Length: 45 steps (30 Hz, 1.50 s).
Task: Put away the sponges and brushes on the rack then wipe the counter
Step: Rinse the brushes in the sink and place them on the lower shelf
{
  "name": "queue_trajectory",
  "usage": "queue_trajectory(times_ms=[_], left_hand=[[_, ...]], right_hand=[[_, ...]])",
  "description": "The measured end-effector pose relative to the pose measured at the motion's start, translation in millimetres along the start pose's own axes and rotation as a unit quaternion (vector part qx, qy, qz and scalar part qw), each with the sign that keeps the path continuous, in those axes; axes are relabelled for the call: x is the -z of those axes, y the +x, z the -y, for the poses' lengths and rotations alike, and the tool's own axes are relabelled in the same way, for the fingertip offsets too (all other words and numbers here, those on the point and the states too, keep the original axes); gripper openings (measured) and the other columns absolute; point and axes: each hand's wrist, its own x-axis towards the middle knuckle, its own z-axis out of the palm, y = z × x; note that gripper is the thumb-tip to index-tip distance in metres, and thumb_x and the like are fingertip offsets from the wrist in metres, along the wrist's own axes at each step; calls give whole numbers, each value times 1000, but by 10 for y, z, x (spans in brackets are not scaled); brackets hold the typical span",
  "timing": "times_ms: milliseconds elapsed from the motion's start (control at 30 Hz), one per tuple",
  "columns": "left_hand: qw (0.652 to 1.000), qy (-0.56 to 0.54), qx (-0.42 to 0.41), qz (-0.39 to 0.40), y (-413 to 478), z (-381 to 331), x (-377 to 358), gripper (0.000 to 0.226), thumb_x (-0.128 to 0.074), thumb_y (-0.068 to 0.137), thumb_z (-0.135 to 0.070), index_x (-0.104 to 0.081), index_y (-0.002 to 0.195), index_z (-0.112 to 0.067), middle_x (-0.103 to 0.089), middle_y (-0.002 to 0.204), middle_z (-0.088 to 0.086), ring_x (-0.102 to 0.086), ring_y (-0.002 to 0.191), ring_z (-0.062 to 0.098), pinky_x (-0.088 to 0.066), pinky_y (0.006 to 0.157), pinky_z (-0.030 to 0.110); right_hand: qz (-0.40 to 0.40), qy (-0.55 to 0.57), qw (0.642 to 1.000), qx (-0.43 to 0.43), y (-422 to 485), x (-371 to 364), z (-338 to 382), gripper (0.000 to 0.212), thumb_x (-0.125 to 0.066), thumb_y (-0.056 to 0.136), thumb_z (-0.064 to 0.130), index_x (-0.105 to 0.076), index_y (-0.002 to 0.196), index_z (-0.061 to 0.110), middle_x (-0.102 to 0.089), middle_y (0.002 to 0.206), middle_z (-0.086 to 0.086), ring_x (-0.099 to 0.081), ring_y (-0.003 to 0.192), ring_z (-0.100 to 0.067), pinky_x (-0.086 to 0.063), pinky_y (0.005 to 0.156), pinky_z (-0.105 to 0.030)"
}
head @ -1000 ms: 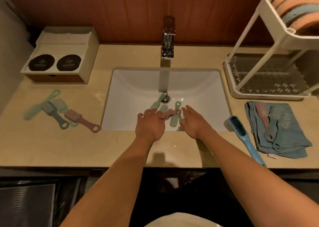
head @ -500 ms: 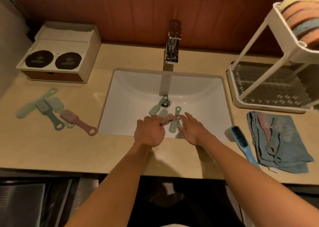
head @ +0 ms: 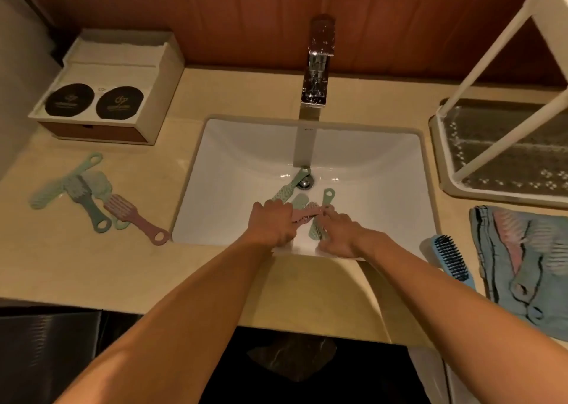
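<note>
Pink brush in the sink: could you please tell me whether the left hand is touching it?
Touching. The head view shows the left hand with its fingers curled round one end of the pink brush, with no gap between them.

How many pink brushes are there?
3: one pink brush on the counter left of the sink; one over the sink, gripped by the left hand, right hand touching it; one on the cloth. Others may be hidden.

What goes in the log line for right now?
left hand: grips pink plastic brush | right hand: touches same brush | where: over white ceramic sink
</note>
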Motion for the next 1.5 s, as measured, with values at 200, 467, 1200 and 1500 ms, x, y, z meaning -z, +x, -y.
queue_trajectory(times_ms=[200,467,1200,1500], left_hand=[[997,5,-60,-55,179,42,-188,43,-40,103,-56,-56,119,-19,-58,117,6,-56,106,28,-40,90,40],[996,-6,-66,-51,326,-4,-211,36,-53,100,-38,-47,127,-16,-54,123,9,-56,108,32,-39,86,39],[949,-303,-59,-73,1,-248,516,35,-46,105,-32,-59,137,-25,-63,120,14,-62,107,32,-50,98,43],[951,-273,-92,-117,-228,-519,1026,38,-44,101,-8,-58,135,-17,-63,134,12,-60,120,30,-50,101,44]], right_hand=[[-94,-195,970,114,177,-7,-24,49,-55,94,12,-49,142,20,-38,149,-5,-43,127,-29,-44,98,-40],[-153,-287,933,152,272,30,-65,36,-51,97,9,-56,132,17,-43,142,-6,-42,124,-28,-37,93,-35],[-235,-11,967,98,-323,261,0,20,-51,99,29,-47,115,18,-61,109,-8,-47,104,-30,-38,87,-40],[-310,-113,939,91,-936,705,-64,36,-46,104,31,-39,137,19,-61,124,-11,-54,110,-33,-38,95,-44]])
